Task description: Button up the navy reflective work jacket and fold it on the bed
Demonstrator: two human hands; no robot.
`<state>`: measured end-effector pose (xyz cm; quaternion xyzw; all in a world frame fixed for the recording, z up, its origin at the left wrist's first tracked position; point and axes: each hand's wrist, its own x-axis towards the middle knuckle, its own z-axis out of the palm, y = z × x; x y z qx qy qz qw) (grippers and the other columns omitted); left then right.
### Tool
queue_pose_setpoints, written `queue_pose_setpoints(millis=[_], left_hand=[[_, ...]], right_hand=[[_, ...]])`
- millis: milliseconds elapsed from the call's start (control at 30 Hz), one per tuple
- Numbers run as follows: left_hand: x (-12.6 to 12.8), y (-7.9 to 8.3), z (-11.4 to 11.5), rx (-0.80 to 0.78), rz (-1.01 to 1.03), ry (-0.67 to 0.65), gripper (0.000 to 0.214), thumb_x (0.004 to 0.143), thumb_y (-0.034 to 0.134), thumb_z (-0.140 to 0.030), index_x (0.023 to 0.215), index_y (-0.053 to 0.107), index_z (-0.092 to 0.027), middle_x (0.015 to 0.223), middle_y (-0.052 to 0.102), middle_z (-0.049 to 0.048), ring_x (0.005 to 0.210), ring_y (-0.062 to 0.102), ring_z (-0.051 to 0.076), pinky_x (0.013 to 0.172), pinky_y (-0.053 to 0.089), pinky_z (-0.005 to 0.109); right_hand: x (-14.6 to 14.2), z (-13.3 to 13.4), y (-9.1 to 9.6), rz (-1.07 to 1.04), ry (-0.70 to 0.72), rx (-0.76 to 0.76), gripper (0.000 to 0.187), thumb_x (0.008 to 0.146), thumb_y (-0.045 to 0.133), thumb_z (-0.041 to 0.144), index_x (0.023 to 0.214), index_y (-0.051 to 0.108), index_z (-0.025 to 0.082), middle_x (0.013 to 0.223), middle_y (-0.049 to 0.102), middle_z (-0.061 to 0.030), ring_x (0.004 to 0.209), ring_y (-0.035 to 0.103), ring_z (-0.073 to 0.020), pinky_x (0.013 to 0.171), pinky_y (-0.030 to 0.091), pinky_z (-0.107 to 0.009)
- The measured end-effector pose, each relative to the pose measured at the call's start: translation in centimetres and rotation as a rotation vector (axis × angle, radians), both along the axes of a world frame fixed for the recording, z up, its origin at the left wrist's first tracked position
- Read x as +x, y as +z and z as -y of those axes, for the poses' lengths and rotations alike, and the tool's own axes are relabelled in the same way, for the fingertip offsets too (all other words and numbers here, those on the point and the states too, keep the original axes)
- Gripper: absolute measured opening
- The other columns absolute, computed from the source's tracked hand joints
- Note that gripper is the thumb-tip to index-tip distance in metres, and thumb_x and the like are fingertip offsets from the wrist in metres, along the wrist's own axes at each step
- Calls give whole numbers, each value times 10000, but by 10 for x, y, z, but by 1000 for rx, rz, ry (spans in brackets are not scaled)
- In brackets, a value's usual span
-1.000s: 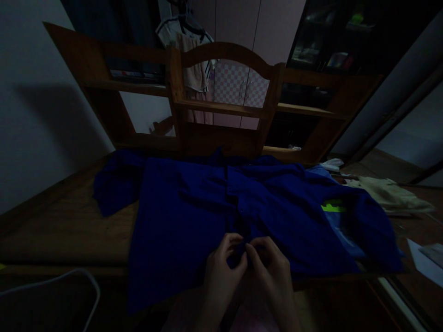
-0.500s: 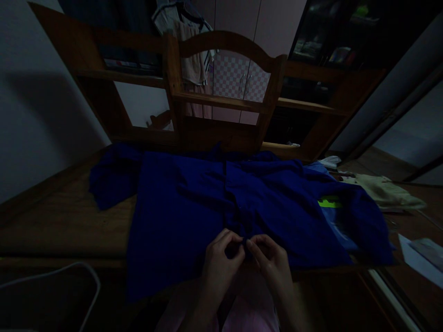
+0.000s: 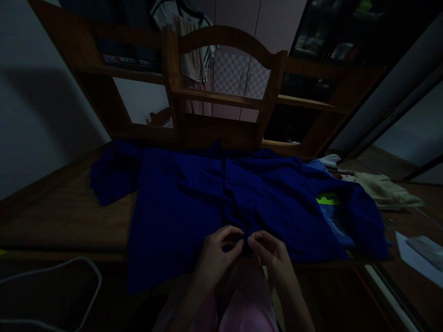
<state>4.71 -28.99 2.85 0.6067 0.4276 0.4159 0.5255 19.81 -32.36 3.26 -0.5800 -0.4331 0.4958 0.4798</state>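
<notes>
A dark blue long-sleeved shirt (image 3: 180, 203) lies spread over the wooden desk, its sleeves out to both sides. Its front opening runs down the middle toward me, and the cloth is bunched near my fingers. At the near edge my left hand (image 3: 221, 246) pinches the shirt's front edge between thumb and fingers. Close beside it on the right, my right hand (image 3: 269, 249) pinches the cloth too, thumb against fingertips. Dim light hides whatever small part lies between the fingertips.
Behind the shirt rises a wooden shelf frame (image 3: 221, 97). A white cable (image 3: 93, 267) loops at lower left. A bright green and blue item (image 3: 328, 199) shows by the right sleeve. Folded pale cloth (image 3: 384, 189) and a white sheet (image 3: 415, 258) are at right.
My hands have moved slightly apart at the fingertips, still at the shirt's near edge. The view has shifted a little; the shirt lies as before.
</notes>
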Motion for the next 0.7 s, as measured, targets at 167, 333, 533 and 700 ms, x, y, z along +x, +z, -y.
queue_pose_setpoints(millis=[167,333,533,700], left_hand=[[1,-3,-1,-11,-7,26,180,783,559,-241,913,674,-197,899,692,36,824,661,177,746,541,251],[3,0,2,-80,36,16,220,802,535,-271,964,660,-190,901,687,33,756,673,169,706,549,251],[-45,-17,27,278,-354,140,310,825,511,-263,1120,606,-263,1160,622,53,1058,595,206,920,485,334],[-137,-36,30,760,-919,184,557,759,529,-265,1309,473,-328,1371,471,34,1263,419,298,1062,283,537]], right_hand=[[-1,0,-1,12,-9,22,322,778,619,472,791,608,151,541,475,38,453,419,-83,428,307,-196],[-8,3,-4,75,-53,63,340,791,591,498,799,613,159,535,481,33,447,444,-98,424,337,-208],[33,39,17,599,-365,218,336,811,577,443,1067,593,225,965,643,-61,833,617,-207,717,486,-303],[111,61,12,978,-572,292,527,741,627,473,1199,546,224,1268,525,-85,1160,481,-285,983,353,-416]])
